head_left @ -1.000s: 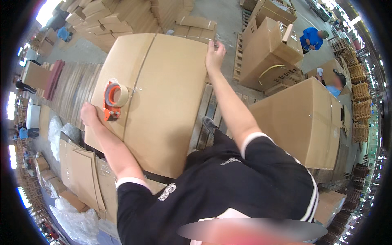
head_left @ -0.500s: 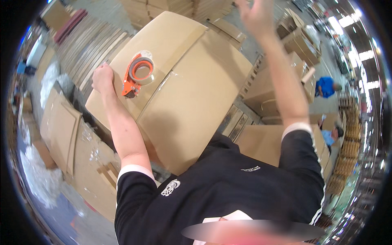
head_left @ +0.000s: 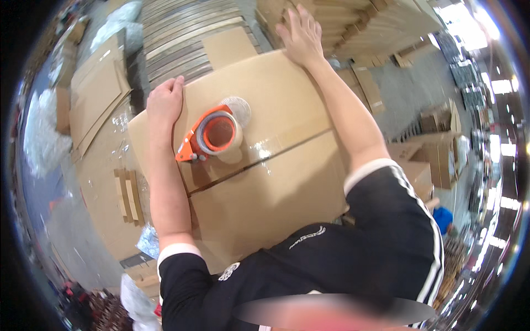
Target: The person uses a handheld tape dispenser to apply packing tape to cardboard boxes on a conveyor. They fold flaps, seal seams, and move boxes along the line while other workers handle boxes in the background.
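Observation:
A large closed cardboard box (head_left: 270, 198) stands in front of me, with a strip of clear tape along its top seam. My left hand (head_left: 164, 103) is closed over the box's left edge, fingers curled, thumb toward the top. At the far edge, my right hand (head_left: 302, 41) lies against the box's corner with its fingers spread. Between my arms, an orange tape dispenser (head_left: 191, 147) with a roll of clear tape rests on the box top. A whitish round patch (head_left: 237, 110) shows just beyond the roll.
Wooden slats of a pallet (head_left: 182, 33) lie beyond the box. Stacked cardboard (head_left: 364, 27) stands at the far right. Flat cardboard sheets (head_left: 99, 99) and bundled clear plastic (head_left: 47, 132) are to the left. Open cartons (head_left: 439, 157) sit on the right, near a person in blue (head_left: 443, 219).
My right hand has come down from the air to the box's far edge. My left hand stays at the left edge. The view has swung to the right, and the box appears turned.

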